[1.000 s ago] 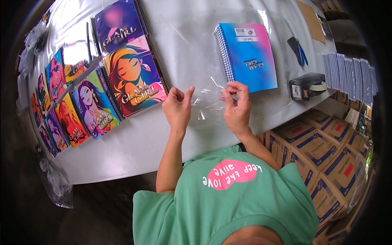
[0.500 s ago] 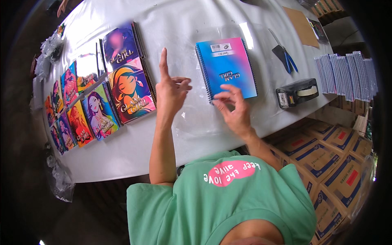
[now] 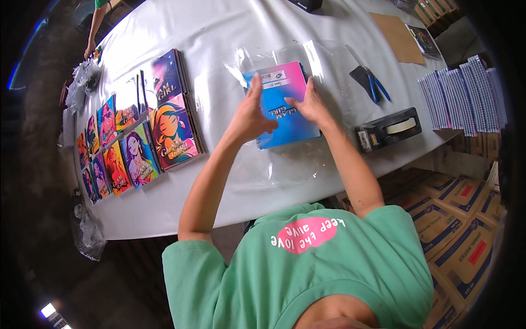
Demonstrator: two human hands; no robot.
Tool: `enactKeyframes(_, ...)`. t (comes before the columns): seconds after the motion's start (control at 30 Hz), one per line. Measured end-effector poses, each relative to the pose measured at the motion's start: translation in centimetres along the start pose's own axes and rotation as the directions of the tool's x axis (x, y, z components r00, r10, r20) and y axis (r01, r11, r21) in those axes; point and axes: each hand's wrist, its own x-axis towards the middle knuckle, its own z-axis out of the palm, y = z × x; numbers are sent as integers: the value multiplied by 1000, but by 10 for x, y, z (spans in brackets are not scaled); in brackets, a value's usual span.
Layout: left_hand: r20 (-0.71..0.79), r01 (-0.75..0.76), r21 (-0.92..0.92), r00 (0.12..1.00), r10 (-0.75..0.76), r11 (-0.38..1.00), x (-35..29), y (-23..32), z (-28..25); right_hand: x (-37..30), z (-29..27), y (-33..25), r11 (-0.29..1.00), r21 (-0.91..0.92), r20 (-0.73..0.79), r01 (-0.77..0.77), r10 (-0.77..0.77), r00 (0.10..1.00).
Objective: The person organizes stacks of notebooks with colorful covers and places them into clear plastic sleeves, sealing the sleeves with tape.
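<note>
Evidently, a spiral notebook [image 3: 286,125] is lying on a clear plastic sheet [image 3: 285,167] over the white table [image 3: 153,211], between the person's two hands. Its glossy cover is shading from bright blue into pink toward the far right corner, with silvery lettering [image 3: 285,111] showing upside down and a white label [image 3: 278,75] sitting near the far edge. The left hand [image 3: 250,115] is spreading along the left side and the right hand [image 3: 313,106] along the right, each thumb reaching over the cover; whether they are gripping the notebook or only resting on it, I cannot tell. Both hands are hiding parts of its side edges. Glare and creases are making the sheet's outline hard to follow. Farther left, reflections are washing out some colourful notebooks [image 3: 172,134], and the upper edge is cutting off a co-worker's arm [image 3: 95,30].
</note>
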Motion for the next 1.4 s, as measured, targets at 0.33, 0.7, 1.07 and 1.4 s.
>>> enactKeyframes(0.33,59,-286,34,957,284,958,52,-34,62,1,3,2,997,59,-12,-45,46,999)
enactKeyframes(0.7,669,-235,-140,694,267,962,-99,-22,91,3,-1,0,992,-129,148,-4,23,989)
enactKeyframes(1.07,65,-333,412,939,337,848,11,-62,24,-32,-25,32,973,179,-207,-144,181,961)
enactKeyframes(1.4,89,-351,385,935,344,854,10,-60,26,-67,-21,93,756,-454,-487,-470,231,842)
